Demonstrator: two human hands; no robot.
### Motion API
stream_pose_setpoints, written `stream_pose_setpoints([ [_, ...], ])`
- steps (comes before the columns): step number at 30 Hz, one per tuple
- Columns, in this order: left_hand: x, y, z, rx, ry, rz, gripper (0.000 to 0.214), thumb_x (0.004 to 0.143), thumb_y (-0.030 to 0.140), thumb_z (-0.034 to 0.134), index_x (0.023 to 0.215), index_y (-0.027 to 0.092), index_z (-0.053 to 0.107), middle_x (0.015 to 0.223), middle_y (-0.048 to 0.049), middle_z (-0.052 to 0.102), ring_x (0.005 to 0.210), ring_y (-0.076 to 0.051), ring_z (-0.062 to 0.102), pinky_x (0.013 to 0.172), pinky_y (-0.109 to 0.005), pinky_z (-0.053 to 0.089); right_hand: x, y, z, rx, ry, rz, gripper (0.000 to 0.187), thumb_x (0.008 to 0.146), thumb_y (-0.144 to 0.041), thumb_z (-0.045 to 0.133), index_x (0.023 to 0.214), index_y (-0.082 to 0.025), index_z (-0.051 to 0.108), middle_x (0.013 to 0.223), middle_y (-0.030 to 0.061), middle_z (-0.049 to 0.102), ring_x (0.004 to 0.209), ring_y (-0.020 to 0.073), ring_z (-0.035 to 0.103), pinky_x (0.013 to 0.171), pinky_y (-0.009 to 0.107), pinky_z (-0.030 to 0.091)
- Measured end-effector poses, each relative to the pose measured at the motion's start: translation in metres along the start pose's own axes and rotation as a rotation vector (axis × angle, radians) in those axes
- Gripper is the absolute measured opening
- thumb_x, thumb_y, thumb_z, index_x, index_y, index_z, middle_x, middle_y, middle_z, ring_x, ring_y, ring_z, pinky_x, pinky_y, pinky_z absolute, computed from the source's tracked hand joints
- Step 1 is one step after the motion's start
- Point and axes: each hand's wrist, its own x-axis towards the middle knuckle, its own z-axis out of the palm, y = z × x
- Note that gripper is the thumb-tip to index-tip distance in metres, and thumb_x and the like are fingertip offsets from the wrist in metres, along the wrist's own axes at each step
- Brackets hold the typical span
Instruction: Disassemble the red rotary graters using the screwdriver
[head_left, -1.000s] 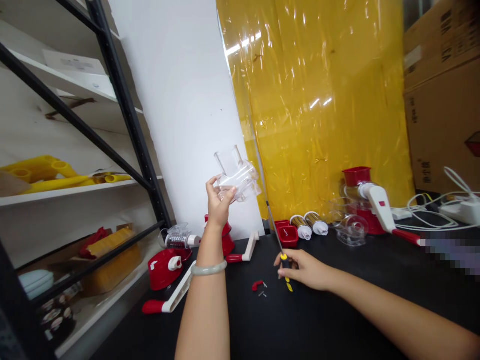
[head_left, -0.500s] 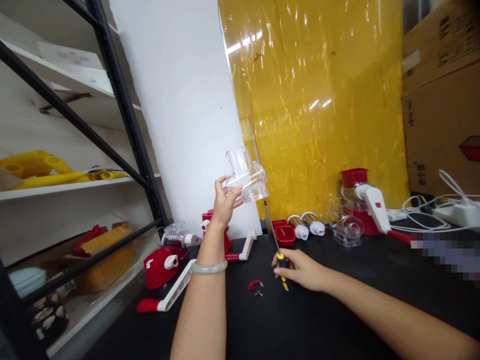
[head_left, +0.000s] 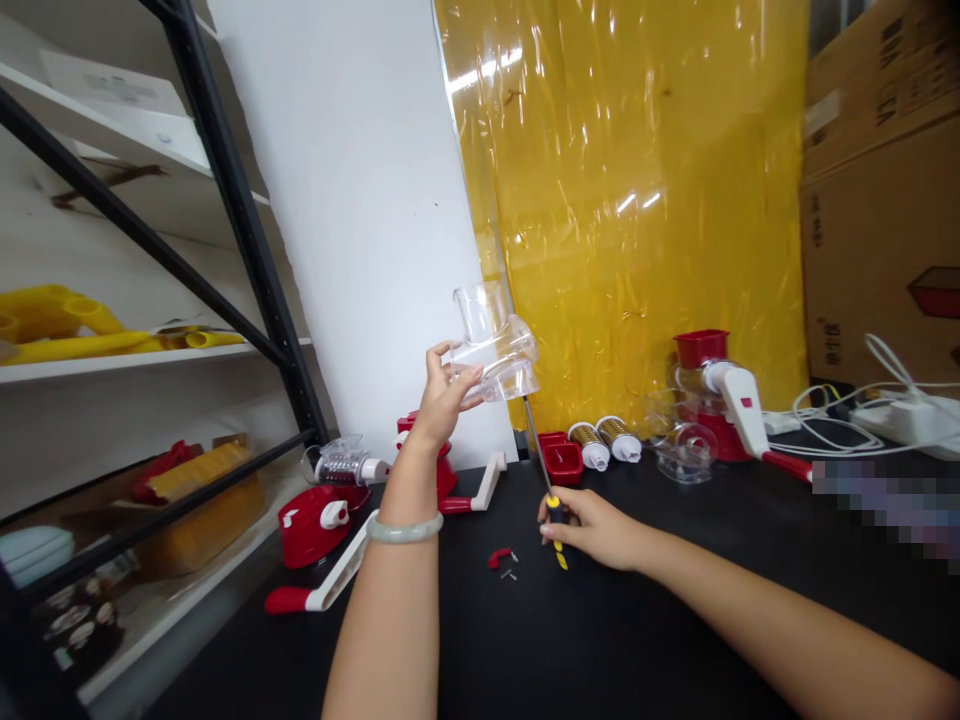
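A clear plastic housing (head_left: 496, 345) with an upright chute is raised above the table, and my left hand (head_left: 444, 392) is closed around its left end. My right hand (head_left: 589, 527) grips the black and yellow handle of a screwdriver (head_left: 541, 450), whose shaft points up. The screwdriver's tip is right by the lower edge of the housing; whether they touch, I cannot tell. On the black table (head_left: 600, 640) below lie a small red part (head_left: 500, 557) and several tiny metal pieces (head_left: 508, 575), perhaps screws.
To the left are a red base (head_left: 311, 525), a white crank with a red handle (head_left: 337, 575) and a grater drum (head_left: 349, 468). Behind my right hand sit red trays (head_left: 562, 462) and two drums (head_left: 619, 440). An assembled red and white grater (head_left: 705, 400) stands right, near white cables (head_left: 840, 405).
The screwdriver tip has come closer to the housing's lower edge. The whole view has shifted slightly, with the table things appearing a little further left and higher.
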Motion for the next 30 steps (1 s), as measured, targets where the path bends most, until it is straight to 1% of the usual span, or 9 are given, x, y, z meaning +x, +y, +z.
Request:
stream_pose_setpoints([
  [5, 0.003, -0.003, -0.005, -0.003, -0.016, -0.007, 0.065, 0.068, 0.049, 0.074, 0.120, 0.033, 0.037, 0.104, -0.0009, 0.054, 0.100, -0.021, 0.061, 0.076, -0.036, 0.058, -0.001, 0.001, -0.001, 0.004, -0.012, -0.006, 0.021, 0.084, -0.037, 0.066, 0.091, -0.020, 0.056, 0.080, 0.0024, 0.069, 0.071, 0.0178, 0.064, 0.065, 0.029, 0.049],
  [10, 0.003, -0.003, -0.011, 0.002, -0.013, -0.019, 0.067, 0.067, 0.049, 0.074, 0.120, 0.033, 0.035, 0.105, -0.0007, 0.053, 0.100, -0.020, 0.061, 0.078, -0.038, 0.058, -0.002, 0.000, 0.000, 0.030, -0.024, -0.026, 0.021, 0.085, -0.039, 0.064, 0.090, -0.020, 0.055, 0.085, 0.0037, 0.070, 0.083, 0.0201, 0.068, 0.074, 0.031, 0.052],
  [15, 0.003, -0.004, -0.015, 0.034, 0.001, 0.001, 0.066, 0.068, 0.046, 0.075, 0.120, 0.033, 0.035, 0.105, -0.0011, 0.053, 0.101, -0.021, 0.060, 0.078, -0.039, 0.058, -0.002, -0.002, 0.000, 0.034, -0.026, -0.027, 0.021, 0.086, -0.038, 0.063, 0.091, -0.020, 0.055, 0.085, 0.0042, 0.071, 0.081, 0.0198, 0.068, 0.072, 0.032, 0.052],
  [17, 0.002, -0.004, -0.014, 0.042, -0.019, -0.005, 0.067, 0.069, 0.047, 0.075, 0.120, 0.033, 0.035, 0.104, -0.0007, 0.052, 0.101, -0.021, 0.060, 0.079, -0.039, 0.057, -0.002, -0.002, -0.001, 0.034, -0.027, -0.027, 0.021, 0.086, -0.039, 0.063, 0.092, -0.020, 0.056, 0.085, 0.0043, 0.071, 0.080, 0.0197, 0.068, 0.072, 0.031, 0.051],
  [22, -0.002, -0.003, -0.008, 0.059, -0.119, -0.015, 0.068, 0.069, 0.048, 0.075, 0.119, 0.033, 0.032, 0.100, 0.0027, 0.050, 0.096, -0.017, 0.060, 0.081, -0.040, 0.056, -0.001, 0.000, -0.001, 0.037, -0.028, -0.037, 0.023, 0.085, -0.040, 0.063, 0.091, -0.020, 0.055, 0.085, 0.0043, 0.071, 0.084, 0.0205, 0.068, 0.074, 0.032, 0.051],
  [28, -0.003, -0.003, -0.011, 0.051, -0.149, -0.016, 0.066, 0.071, 0.045, 0.075, 0.119, 0.033, 0.031, 0.099, 0.0032, 0.051, 0.097, -0.017, 0.060, 0.083, -0.040, 0.055, -0.002, -0.001, -0.001, 0.018, -0.021, -0.018, 0.020, 0.086, -0.037, 0.063, 0.094, -0.019, 0.057, 0.084, 0.0042, 0.070, 0.072, 0.0170, 0.063, 0.067, 0.030, 0.049],
  [30, -0.002, -0.005, -0.014, 0.046, -0.157, -0.013, 0.066, 0.072, 0.044, 0.075, 0.119, 0.032, 0.031, 0.099, 0.0032, 0.051, 0.097, -0.017, 0.060, 0.083, -0.039, 0.055, -0.002, -0.001, -0.003, 0.017, -0.019, -0.015, 0.023, 0.085, -0.037, 0.064, 0.098, -0.018, 0.058, 0.085, 0.0040, 0.068, 0.073, 0.0166, 0.062, 0.068, 0.031, 0.049],
])
